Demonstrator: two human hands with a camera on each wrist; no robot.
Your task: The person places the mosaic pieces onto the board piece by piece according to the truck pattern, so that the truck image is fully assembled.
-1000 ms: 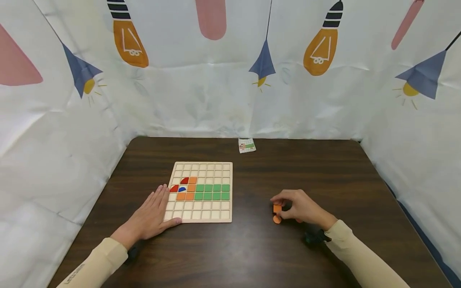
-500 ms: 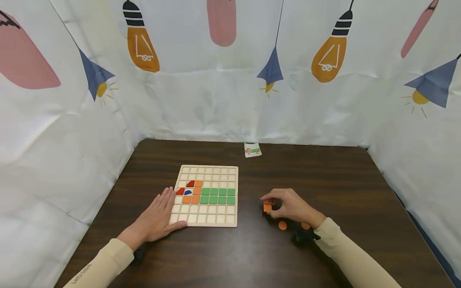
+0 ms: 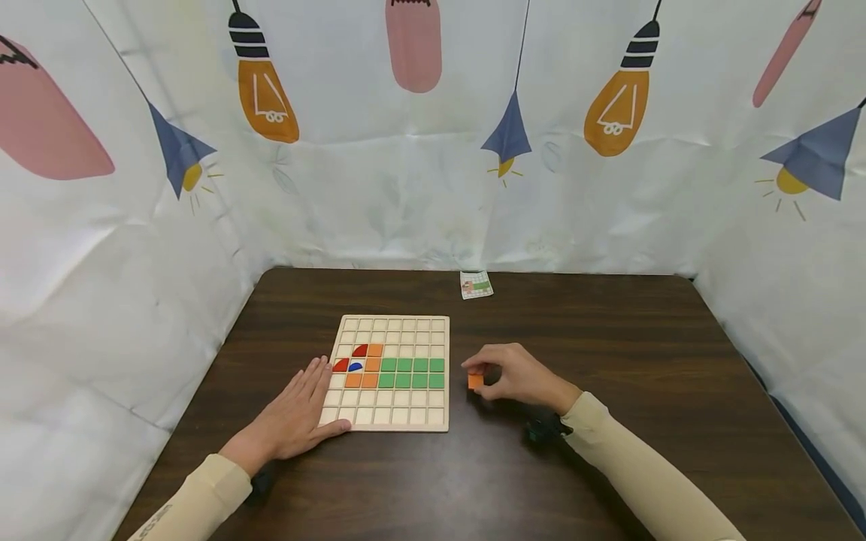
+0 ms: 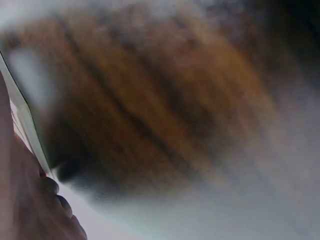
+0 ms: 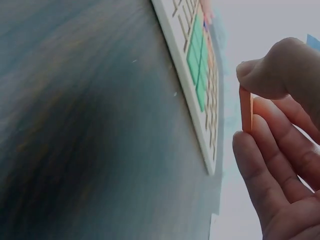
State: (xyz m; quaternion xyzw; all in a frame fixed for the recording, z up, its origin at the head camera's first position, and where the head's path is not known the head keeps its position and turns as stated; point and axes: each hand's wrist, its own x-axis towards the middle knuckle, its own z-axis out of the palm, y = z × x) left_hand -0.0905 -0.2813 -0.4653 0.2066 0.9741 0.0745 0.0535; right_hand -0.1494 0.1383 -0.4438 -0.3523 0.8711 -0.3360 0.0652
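In the head view a wooden grid board (image 3: pixel 399 417) lies on the table, with green squares (image 3: pixel 412 373), orange squares (image 3: pixel 372 365), red quarter-round pieces (image 3: pixel 341 365) and a blue half-round piece (image 3: pixel 355 367) in its cells. My left hand (image 3: pixel 291 413) rests flat along the board's left edge, its thumb over the near left corner. To the right of the board my right hand (image 3: pixel 519 376) pinches an orange square tile (image 3: pixel 476 381) between thumb and fingers. The right wrist view shows this tile (image 5: pixel 246 110) edge-on, apart from the board.
A small printed card (image 3: pixel 476 285) with a coloured grid pattern lies at the table's far edge. Behind the dark wooden table (image 3: pixel 575 323) hangs a white cloth (image 3: pixel 406 203) printed with lamps and bulbs. The left wrist view is mostly blurred.
My right hand has moved left toward the board with the orange square tile. The orange discs seen near it earlier are now out of sight. My left hand stays on the board.
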